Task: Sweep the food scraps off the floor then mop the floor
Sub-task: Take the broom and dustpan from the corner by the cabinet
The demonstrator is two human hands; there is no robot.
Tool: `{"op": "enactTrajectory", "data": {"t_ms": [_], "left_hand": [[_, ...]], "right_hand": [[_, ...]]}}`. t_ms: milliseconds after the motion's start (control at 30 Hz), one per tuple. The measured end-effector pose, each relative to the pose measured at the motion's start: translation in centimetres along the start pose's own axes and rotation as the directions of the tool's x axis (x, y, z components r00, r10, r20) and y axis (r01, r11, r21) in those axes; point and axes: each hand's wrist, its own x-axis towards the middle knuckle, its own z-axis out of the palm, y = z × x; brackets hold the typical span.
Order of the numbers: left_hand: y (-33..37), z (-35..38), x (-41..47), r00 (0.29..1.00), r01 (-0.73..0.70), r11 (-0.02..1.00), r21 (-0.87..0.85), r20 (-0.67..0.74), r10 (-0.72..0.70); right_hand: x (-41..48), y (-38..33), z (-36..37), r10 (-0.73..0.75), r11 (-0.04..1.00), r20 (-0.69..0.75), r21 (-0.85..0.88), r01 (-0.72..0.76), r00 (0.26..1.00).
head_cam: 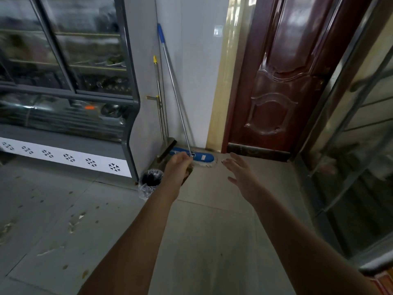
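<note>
A flat mop with a blue head [198, 156] and a metal pole with a blue grip [170, 67] leans in the wall corner. Beside it stand a broom and a dustpan with steel handles, one yellow-tipped [159, 90], and the brush head [168, 147] is on the floor. My left hand [178, 165] reaches out in front of the mop's joint, fingers loosely curled, with nothing plainly held. My right hand [241, 173] is stretched forward just right of the mop head, fingers spread. Food scraps [73, 225] lie scattered on the grey tiles at the left.
A small bin lined with a clear bag [150, 182] stands at the corner of a glass-fronted display fridge [63, 124] along the left. A dark red door [276, 81] is shut ahead. A glass and metal cabinet [350, 145] lines the right side.
</note>
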Motion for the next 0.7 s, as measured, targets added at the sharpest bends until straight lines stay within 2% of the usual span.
{"op": "enactTrajectory", "data": {"t_ms": [133,267,500,700], "left_hand": [[1.3,3.6,5.5,0.999,-0.006,0.998,-0.060,-0.051,0.003],[2.2,5.7,10.4,0.995,-0.002,0.999,-0.050,-0.096,-0.003],[3.2,7.0,22.1,0.994,-0.017,1.000,-0.021,-0.110,0.014],[4.9,7.3,34.8,0.984,0.014,1.000,-0.009,-0.180,-0.016]], "right_hand": [[6.7,-1.5,-2.4,0.004,1.000,0.033,0.000,-0.004,0.999],[12.9,-2.5,-3.6,0.015,1.000,0.060,-0.001,-0.015,0.998],[25.9,-4.3,-3.1,-0.009,1.000,0.079,0.016,0.008,0.997],[38.0,-6.3,-1.4,0.002,1.000,0.142,-0.025,0.001,0.990]]}}
